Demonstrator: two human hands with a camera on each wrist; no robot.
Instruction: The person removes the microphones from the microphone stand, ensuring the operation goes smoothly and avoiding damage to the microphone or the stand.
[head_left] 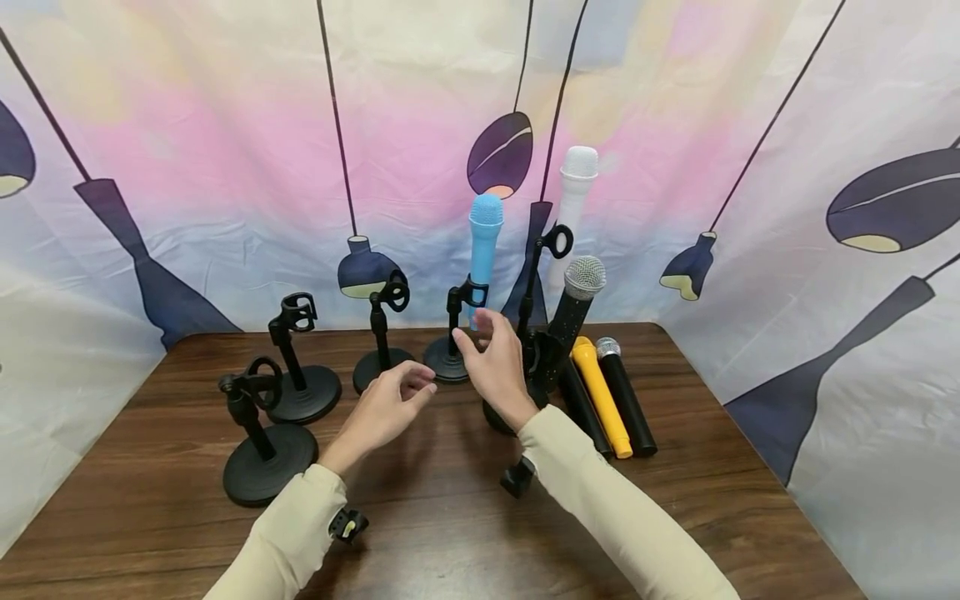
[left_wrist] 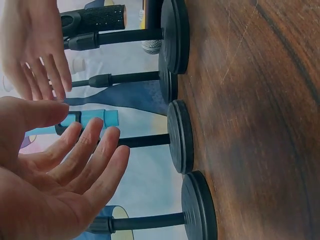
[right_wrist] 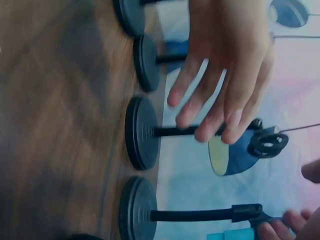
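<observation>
My left hand (head_left: pixel 386 408) hovers over the table with fingers loosely bent and nothing in it. To its right my right hand (head_left: pixel 495 367) is raised, also holding nothing, its fingers before the blue microphone's stand. The blue microphone (head_left: pixel 486 237) leans upright in the clip of a black stand (head_left: pixel 447 358). A black microphone with a silver head (head_left: pixel 570 317) tilts in a stand just right of my right hand. Behind it a white microphone (head_left: pixel 576 192) stands up; its lower end is hidden. In the left wrist view the blue microphone (left_wrist: pixel 107 118) shows beyond my left fingers.
Three black stands with bare clips, the nearest stand (head_left: pixel 258 467), another stand (head_left: pixel 303 392) and a farther stand (head_left: pixel 381 362), are on the left. A yellow microphone (head_left: pixel 602 400) lies between two black ones at right. A printed curtain (head_left: pixel 247 167) hangs behind the table.
</observation>
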